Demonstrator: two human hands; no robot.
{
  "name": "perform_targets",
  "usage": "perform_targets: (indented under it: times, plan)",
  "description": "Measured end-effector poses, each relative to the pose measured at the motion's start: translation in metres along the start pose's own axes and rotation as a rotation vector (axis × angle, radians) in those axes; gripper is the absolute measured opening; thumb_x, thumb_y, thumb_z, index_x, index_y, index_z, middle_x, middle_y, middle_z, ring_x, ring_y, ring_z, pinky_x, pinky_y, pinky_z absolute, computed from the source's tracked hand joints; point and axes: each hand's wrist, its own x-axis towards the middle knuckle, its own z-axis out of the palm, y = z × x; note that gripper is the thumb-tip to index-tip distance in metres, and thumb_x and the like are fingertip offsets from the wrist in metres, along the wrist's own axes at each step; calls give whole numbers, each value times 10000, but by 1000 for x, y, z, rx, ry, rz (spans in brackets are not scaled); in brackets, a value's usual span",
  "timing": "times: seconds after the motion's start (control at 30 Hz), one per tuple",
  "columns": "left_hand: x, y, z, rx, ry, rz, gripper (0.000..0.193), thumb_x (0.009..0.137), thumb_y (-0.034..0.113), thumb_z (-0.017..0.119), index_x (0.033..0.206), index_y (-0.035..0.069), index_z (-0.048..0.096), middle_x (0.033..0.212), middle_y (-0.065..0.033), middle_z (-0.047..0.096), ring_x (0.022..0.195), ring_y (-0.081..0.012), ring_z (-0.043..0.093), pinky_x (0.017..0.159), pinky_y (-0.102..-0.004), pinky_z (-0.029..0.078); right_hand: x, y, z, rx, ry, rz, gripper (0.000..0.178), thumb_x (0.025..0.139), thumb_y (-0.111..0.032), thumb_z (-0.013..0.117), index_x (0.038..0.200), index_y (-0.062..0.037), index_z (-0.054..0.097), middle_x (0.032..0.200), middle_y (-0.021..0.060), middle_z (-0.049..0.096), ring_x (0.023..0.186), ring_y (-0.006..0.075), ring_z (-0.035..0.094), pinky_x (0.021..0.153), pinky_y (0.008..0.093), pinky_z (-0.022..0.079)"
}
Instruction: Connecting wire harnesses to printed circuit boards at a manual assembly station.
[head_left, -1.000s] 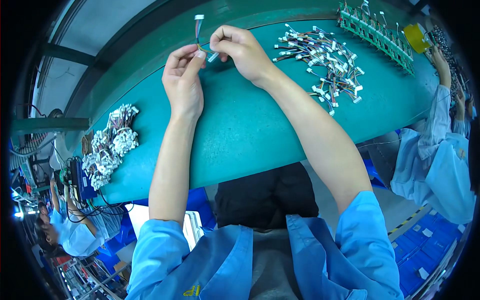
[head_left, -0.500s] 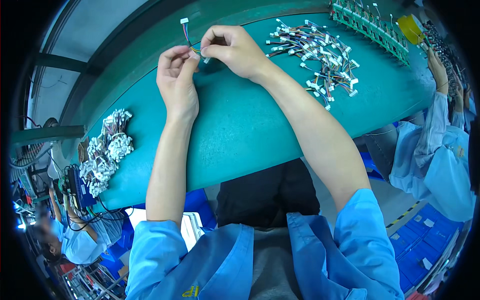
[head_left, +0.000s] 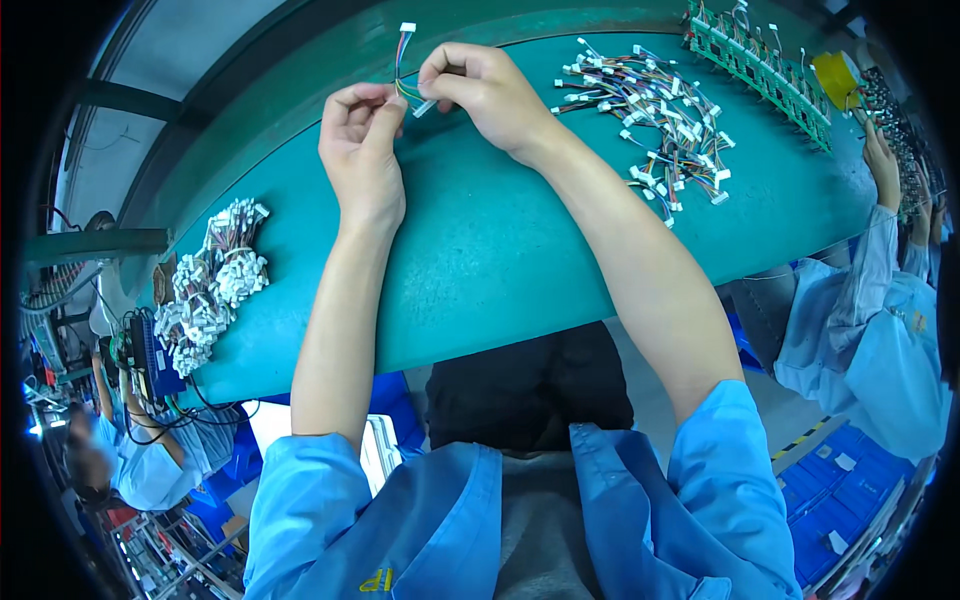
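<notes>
A short wire harness [head_left: 401, 70] with white plug connectors and several coloured wires is held up over the far part of the green table. My left hand [head_left: 362, 135] pinches its wires between thumb and fingers. Close on its right, my right hand [head_left: 470, 85] has thumb and forefinger closed at the wires by the lower white connector [head_left: 425, 107]. The upper connector [head_left: 407, 28] points away from me, free of both hands. To the right of my hands lies a loose spread of similar wire harnesses [head_left: 665, 110].
Bundled harnesses with white connectors [head_left: 215, 290] are piled at the table's left end. At the far right stand a row of green circuit boards [head_left: 760, 75] and a yellow tape roll [head_left: 835, 80]. A co-worker's hand [head_left: 880, 160] reaches in beside them.
My hands have shifted slightly right in the picture with the harness. The lower connector now shows more plainly below my right fingertips. The whole view has also shifted a little.
</notes>
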Motion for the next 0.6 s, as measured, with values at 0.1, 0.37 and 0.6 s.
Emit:
perform_targets:
  times: [0.1, 0.37, 0.6]
  plan:
    - [-1, 1, 2, 1, -12, -3, 220, 903, -29, 653, 1100, 9, 563, 1035, -112, 653, 887, -136, 602, 800, -237, 493, -2, -3, 1, -55, -5, -36, 80, 889, -105, 630, 891, -34, 666, 810, 34, 636, 745, 112, 541, 712, 239, 454]
    - [-5, 2, 2, 2, -23, -13, 229, 893, -39, 675, 1086, 8, 562, 1052, -123, 657, 938, -150, 619, 891, -258, 505, -5, -4, 5, -139, -31, -22, 72, 898, -105, 645, 904, -34, 657, 810, 36, 636, 774, 112, 562, 721, 240, 463]
    - [-5, 3, 1, -15, -25, 36, 208, 902, -42, 661, 1077, 7, 559, 1043, -123, 657, 928, -151, 620, 878, -254, 504, 1, 2, 5, 8, -43, 2, 62, 898, -87, 635, 914, -31, 654, 853, 44, 653, 797, 115, 574, 732, 244, 472]
